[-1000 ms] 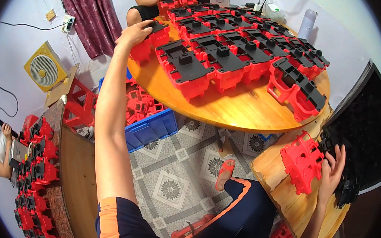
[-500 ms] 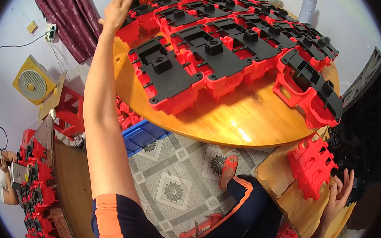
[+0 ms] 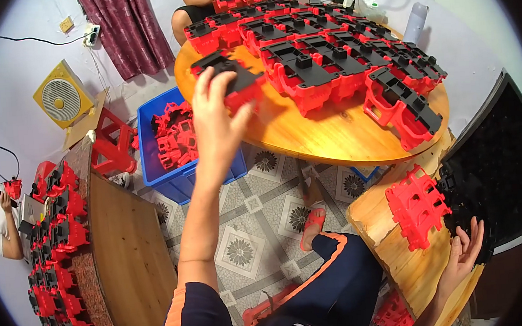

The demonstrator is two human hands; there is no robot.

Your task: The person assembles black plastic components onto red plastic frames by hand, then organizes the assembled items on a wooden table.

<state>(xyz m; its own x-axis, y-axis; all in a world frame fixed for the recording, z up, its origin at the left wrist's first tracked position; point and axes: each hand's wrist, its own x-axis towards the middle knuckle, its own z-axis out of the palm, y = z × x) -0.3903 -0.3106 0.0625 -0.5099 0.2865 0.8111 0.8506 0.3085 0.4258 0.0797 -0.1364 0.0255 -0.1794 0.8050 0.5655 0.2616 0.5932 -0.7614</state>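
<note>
Reaching far out over a round wooden surface (image 3: 332,136), the person's left hand (image 3: 217,114) closes its fingers on a red and black part (image 3: 233,82) at the surface's near left edge. The fingers curl over the top of the part and the thumb sits at its right side, so the hand is gripping it. The left arm stretches up the middle of the view from an orange-trimmed sleeve at the bottom.

Rows of more red and black parts (image 3: 326,60) fill the far half of the round surface, packed close together. One part (image 3: 400,106) stands alone at the right end, tilted toward the edge.

The right hand (image 3: 464,251) is low on the right, fingers spread and open, gripping nothing. Its fingertips rest against a stack of black pieces (image 3: 490,188). Just left of that hand a red frame (image 3: 417,206) stands on a smaller wooden surface (image 3: 390,251).

A blue bin (image 3: 169,170) holding loose red pieces sits on the tiled floor, just left of the round surface. Left of it is a red stool (image 3: 112,141), and farther left a yellow fan (image 3: 60,99) leans by the wall. A long board (image 3: 126,247) runs along the near left, with a line of red and black parts (image 3: 55,240) along its left side.

Another person sits at the far side of the round surface, and a second one at the far left edge of the view holds a small red piece (image 3: 13,187).
</note>
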